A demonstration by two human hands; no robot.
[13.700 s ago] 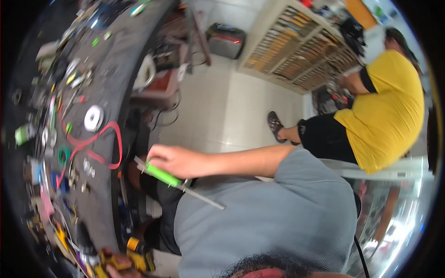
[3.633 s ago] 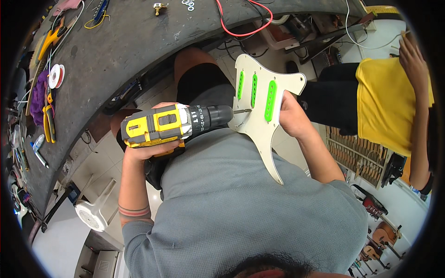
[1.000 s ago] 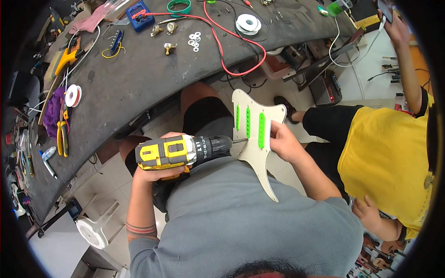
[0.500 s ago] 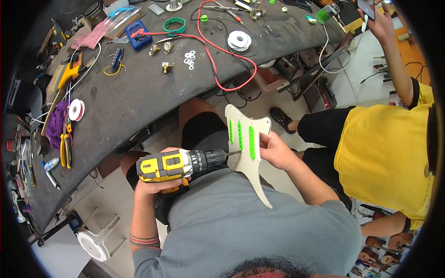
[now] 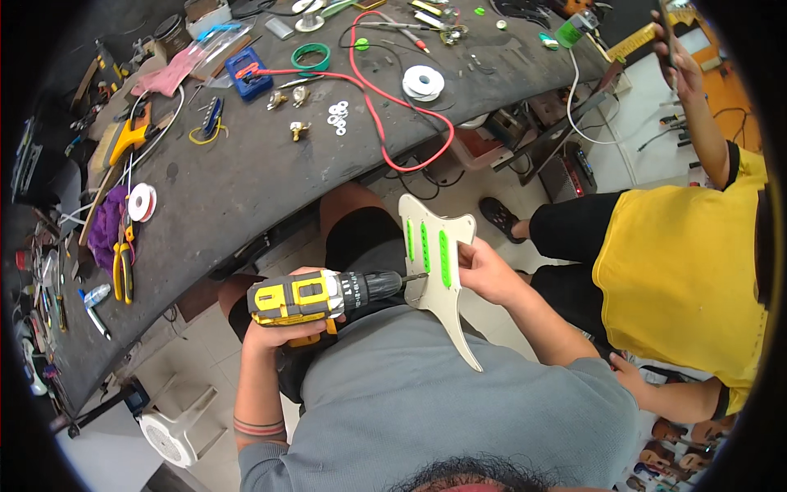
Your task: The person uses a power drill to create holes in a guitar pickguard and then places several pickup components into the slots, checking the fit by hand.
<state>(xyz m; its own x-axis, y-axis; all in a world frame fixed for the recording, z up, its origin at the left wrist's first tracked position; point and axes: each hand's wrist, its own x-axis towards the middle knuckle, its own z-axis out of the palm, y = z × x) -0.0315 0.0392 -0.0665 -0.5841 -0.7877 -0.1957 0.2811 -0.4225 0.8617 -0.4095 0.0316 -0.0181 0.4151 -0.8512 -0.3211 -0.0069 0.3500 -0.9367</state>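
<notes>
A yellow and black cordless drill (image 5: pixel 299 298) lies sideways above my lap, its handle wrapped by my left hand (image 5: pixel 283 334). Its bit (image 5: pixel 416 277) points right and meets the face of a cream guitar pickguard (image 5: pixel 447 305); whether it has gone into the plate I cannot tell. Three bright green pickup covers (image 5: pixel 444 258) sit in the pickguard's slots. My right hand (image 5: pixel 489 271) grips the pickguard by its right edge, the fingers partly hidden behind it. The pickguard's long horn points down over my grey shirt.
On the dark workbench (image 5: pixel 246 164) lie a blue multimeter (image 5: pixel 247 74) with red leads, potentiometers (image 5: pixel 299 130), white washers (image 5: pixel 337 119), wire spools (image 5: pixel 423 83) and yellow pliers (image 5: pixel 123 271). A person in a yellow shirt (image 5: pixel 680 271) stands close on my right, holding a phone (image 5: pixel 666 37).
The drill and pickguard keep nearly the same position against each other, with the view slightly shifted. The other person has turned the phone edge-on, and their lower hand has come into sight.
</notes>
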